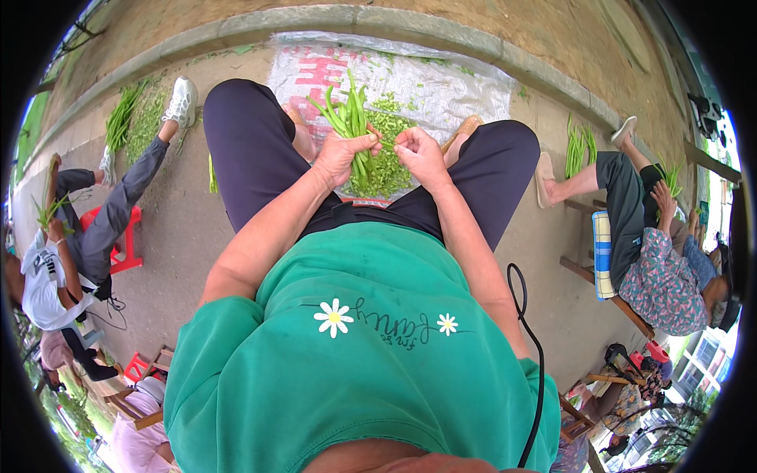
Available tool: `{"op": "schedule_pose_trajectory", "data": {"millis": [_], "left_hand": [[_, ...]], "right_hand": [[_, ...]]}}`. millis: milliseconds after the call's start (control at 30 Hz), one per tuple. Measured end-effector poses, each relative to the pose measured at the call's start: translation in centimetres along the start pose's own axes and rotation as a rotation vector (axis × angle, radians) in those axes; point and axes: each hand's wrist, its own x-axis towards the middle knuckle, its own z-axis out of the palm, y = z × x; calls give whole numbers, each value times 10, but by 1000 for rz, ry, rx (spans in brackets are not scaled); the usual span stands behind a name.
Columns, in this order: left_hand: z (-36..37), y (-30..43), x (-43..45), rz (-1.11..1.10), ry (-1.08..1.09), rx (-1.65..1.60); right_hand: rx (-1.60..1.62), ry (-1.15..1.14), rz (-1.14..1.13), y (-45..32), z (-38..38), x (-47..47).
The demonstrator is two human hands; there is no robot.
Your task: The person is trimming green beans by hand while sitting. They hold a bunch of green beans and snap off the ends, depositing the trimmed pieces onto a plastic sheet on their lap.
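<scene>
My left hand (346, 155) is wrapped around a bunch of long green vegetable stalks or pods (352, 112), whose tips fan out up and to the left. My right hand (421, 155) faces it, thumb and forefinger pinched on the end of a thin green piece (387, 143) that reaches toward my left thumb. Below both hands, between my legs, lies a heap of small green pieces (384, 174). The heap rests on a whitish woven plastic sheet (473, 83) with red printing.
A stone kerb (414, 26) runs beyond the sheet. To the left a person with white shoes (180, 101) sits near a green bundle (123, 115). On the right a seated person in a patterned top (665, 284) holds green stalks. A black cable (539, 366) hangs along my right side.
</scene>
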Motion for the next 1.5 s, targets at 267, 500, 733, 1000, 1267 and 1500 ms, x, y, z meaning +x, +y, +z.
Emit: {"op": "schedule_pose_trajectory", "data": {"millis": [267, 500, 733, 1000, 1267, 1500], "left_hand": [[-10, -7, 8, -5, 64, 12], [-11, -10, 9, -9, 76, 27], [-8, -13, 9, -11, 54, 52], [-8, -13, 9, -1, 32, 71], [11, -17, -12, 3, -95, 137], [61, -2, -37, -87, -450, 463]], "right_hand": [[22, -1, -18, -5, -1, -3], [-47, -63, 7, -11, 0, -6], [-11, -118, 29, -7, 2, -6], [-93, -95, 25, -5, 3, -6], [-115, -70, -36, 1, -1, -8], [138, 77, -27, 13, -1, 3]]}}
